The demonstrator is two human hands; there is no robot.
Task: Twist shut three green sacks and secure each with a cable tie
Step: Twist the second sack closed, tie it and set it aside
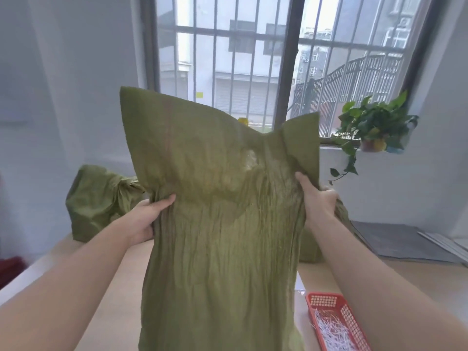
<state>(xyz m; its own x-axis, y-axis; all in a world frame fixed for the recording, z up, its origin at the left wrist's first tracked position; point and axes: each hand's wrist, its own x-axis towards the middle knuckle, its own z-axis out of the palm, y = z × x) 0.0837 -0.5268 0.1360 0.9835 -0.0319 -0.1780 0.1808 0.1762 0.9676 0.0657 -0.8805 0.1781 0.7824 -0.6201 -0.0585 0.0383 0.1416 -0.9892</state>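
A tall green sack (222,224) stands upright in front of me, its open top flaring wide above a gathered neck. My left hand (147,216) grips the neck's left side, thumb across the front. On the right side my right hand (319,198) holds the neck just below the raised flap. A second green sack (98,198), its neck bunched, lies at the back left of the table. Part of a third green sack (310,247) shows behind my right forearm. White cable ties (331,330) lie in a red basket (314,302) at the lower right.
The light wooden table (316,274) runs under everything. Grey flat sheets (395,239) lie at the right. A potted green plant (372,127) stands on the sill of the barred window (253,59). Something red (10,267) sits at the far left edge.
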